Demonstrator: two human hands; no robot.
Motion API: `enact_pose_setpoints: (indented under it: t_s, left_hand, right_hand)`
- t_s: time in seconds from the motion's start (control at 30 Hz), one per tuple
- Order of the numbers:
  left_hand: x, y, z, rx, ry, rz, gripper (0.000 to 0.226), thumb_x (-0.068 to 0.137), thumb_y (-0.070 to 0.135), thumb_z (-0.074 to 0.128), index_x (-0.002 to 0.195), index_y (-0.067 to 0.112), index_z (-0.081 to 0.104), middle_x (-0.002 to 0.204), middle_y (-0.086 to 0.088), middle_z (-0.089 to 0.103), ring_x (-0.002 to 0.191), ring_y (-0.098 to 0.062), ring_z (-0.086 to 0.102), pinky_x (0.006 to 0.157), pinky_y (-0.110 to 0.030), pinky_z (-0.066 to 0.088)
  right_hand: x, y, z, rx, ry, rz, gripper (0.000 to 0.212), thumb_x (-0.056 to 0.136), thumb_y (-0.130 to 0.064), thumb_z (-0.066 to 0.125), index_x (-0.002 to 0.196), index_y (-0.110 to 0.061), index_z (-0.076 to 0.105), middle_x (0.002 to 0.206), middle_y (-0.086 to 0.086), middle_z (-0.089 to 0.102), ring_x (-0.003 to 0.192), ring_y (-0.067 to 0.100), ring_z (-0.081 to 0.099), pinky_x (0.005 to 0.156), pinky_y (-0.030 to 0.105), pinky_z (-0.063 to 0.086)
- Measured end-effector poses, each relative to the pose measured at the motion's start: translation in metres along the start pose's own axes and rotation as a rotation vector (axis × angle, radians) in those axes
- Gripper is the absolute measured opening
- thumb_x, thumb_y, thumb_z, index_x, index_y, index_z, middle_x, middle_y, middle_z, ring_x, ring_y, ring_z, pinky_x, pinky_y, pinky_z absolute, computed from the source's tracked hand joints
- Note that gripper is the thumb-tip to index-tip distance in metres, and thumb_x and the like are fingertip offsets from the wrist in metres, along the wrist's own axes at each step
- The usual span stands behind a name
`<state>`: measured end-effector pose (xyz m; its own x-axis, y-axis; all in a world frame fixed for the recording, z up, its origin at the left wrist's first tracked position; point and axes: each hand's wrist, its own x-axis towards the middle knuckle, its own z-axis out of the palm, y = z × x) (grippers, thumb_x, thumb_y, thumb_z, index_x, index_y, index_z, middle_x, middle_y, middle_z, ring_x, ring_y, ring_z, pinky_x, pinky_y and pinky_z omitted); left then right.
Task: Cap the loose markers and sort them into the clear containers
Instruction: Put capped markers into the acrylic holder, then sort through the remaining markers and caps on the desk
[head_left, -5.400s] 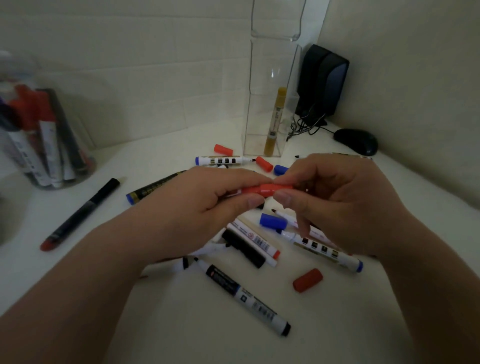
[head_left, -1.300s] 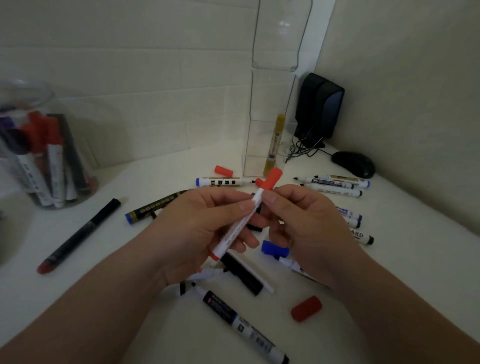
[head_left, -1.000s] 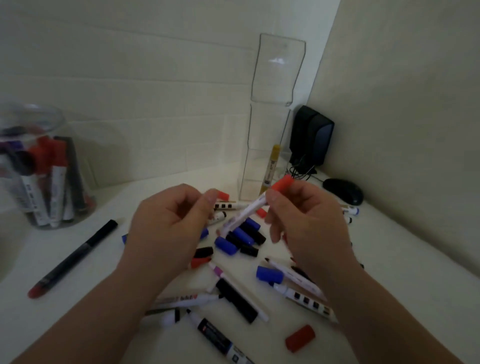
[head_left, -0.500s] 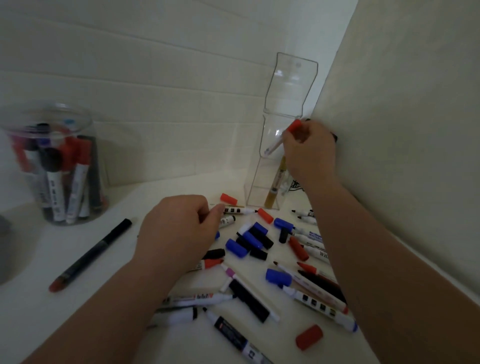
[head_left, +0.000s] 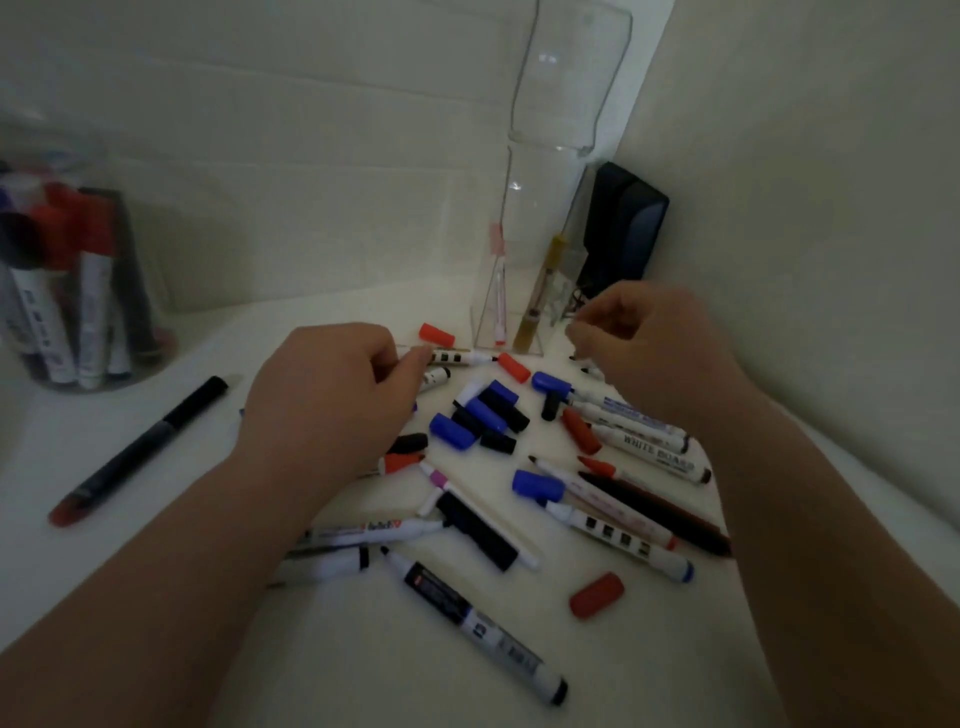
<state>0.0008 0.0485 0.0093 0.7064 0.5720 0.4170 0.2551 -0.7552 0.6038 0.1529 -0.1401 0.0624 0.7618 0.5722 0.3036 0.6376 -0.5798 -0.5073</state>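
Markers and loose caps lie scattered over the white bench (head_left: 363, 670), between the two forearms. The left hand (head_left: 332, 400) hangs knuckles-up over the left side of the heap with its fingers curled under. Its thumb and forefinger tips reach an uncapped white marker with black squares (head_left: 457, 357), but I cannot tell whether they pinch it or only touch it. The right hand (head_left: 649, 353) hovers above the right side of the heap, near the foot of the tall clear container (head_left: 550, 171). Its fingers are loosely curled and nothing shows between them.

The tall clear container stands at the back by the corner of the wall. Inside it, a white marker with a red cap (head_left: 499, 299) stands cap-up, blurred through the plastic. Just to its right a gold marker (head_left: 537, 296) also stands upright. A black speaker (head_left: 623, 228) sits behind the container.

On the far left a round clear jar (head_left: 135, 332) holds several upright markers, some with red caps. A long black pen with a red end (head_left: 140, 452) lies near the jar, apart from the heap.

Blue caps (head_left: 452, 430) and black caps (head_left: 498, 441) cluster in the middle of the heap. One red cap (head_left: 596, 595) lies alone near the right forearm. A black-bodied marker (head_left: 478, 621) lies uncapped closest to the camera, and a marker printed WHITE BOARD (head_left: 649, 448) lies under the right wrist.
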Motion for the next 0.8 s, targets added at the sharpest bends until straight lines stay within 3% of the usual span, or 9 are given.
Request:
enact_pose_setpoints:
  t_s: [0.1, 0.2, 0.3, 0.5, 0.67, 0.77, 0.8]
  left_hand:
    - [-0.004, 0.005, 0.003, -0.013, 0.001, 0.017, 0.049, 0.093, 0.047, 0.061, 0.055, 0.017, 0.051, 0.051, -0.001, 0.048, 0.052, -0.015, 0.047, 0.055, -0.030, 0.042]
    - [-0.007, 0.010, 0.005, -0.021, -0.010, 0.035, 0.050, 0.092, 0.045, 0.062, 0.055, 0.013, 0.052, 0.050, -0.003, 0.048, 0.051, -0.017, 0.047, 0.052, -0.028, 0.037]
    - [-0.010, 0.015, 0.005, -0.018, -0.043, 0.027, 0.051, 0.091, 0.048, 0.061, 0.057, 0.011, 0.055, 0.051, -0.008, 0.050, 0.051, -0.022, 0.050, 0.055, -0.031, 0.042]
    - [-0.013, 0.019, 0.005, -0.046, -0.033, 0.009, 0.051, 0.091, 0.047, 0.065, 0.056, 0.010, 0.055, 0.048, -0.005, 0.050, 0.052, -0.019, 0.050, 0.051, -0.026, 0.039]
    - [-0.012, 0.017, 0.002, -0.067, -0.044, 0.025, 0.047, 0.090, 0.045, 0.067, 0.056, 0.014, 0.057, 0.047, -0.004, 0.051, 0.054, -0.016, 0.051, 0.050, -0.023, 0.036]
    - [-0.010, 0.015, -0.003, -0.018, -0.200, 0.092, 0.026, 0.086, 0.047, 0.066, 0.069, 0.027, 0.066, 0.059, 0.010, 0.059, 0.060, -0.004, 0.054, 0.052, -0.022, 0.037]
    - [-0.010, 0.014, -0.004, 0.006, -0.275, 0.135, 0.013, 0.086, 0.044, 0.067, 0.078, 0.034, 0.067, 0.066, 0.017, 0.060, 0.067, 0.003, 0.055, 0.055, -0.016, 0.037]
  right_hand:
    - [-0.022, 0.012, -0.010, -0.138, -0.337, 0.046, 0.002, 0.091, -0.031, 0.070, 0.091, -0.032, 0.068, 0.081, -0.013, 0.068, 0.072, 0.001, 0.064, 0.069, 0.019, 0.048]
    - [-0.035, 0.018, -0.015, -0.186, -0.536, 0.058, 0.005, 0.088, -0.034, 0.072, 0.086, -0.034, 0.068, 0.080, -0.014, 0.068, 0.072, -0.002, 0.063, 0.067, 0.016, 0.046]
    - [-0.044, 0.018, -0.016, -0.227, -0.685, 0.071, 0.010, 0.086, -0.041, 0.072, 0.085, -0.033, 0.067, 0.078, -0.014, 0.066, 0.072, -0.001, 0.061, 0.065, 0.015, 0.044]
    - [-0.049, 0.014, -0.002, -0.401, -0.879, 0.063, 0.022, 0.089, -0.045, 0.068, 0.102, -0.027, 0.070, 0.089, -0.011, 0.065, 0.083, 0.005, 0.060, 0.068, 0.016, 0.044]
    - [-0.053, 0.011, 0.008, -0.446, -0.881, 0.037, 0.022, 0.091, -0.043, 0.066, 0.100, -0.023, 0.069, 0.086, -0.006, 0.063, 0.081, 0.008, 0.059, 0.073, 0.018, 0.049]
    - [-0.054, 0.011, 0.007, -0.421, -0.867, 0.014, 0.019, 0.090, -0.043, 0.066, 0.097, -0.026, 0.070, 0.087, -0.008, 0.065, 0.082, 0.008, 0.061, 0.079, 0.022, 0.054]
    - [-0.054, 0.011, 0.005, -0.398, -0.855, 0.007, 0.017, 0.090, -0.044, 0.067, 0.096, -0.028, 0.070, 0.087, -0.009, 0.066, 0.083, 0.007, 0.061, 0.080, 0.023, 0.054]
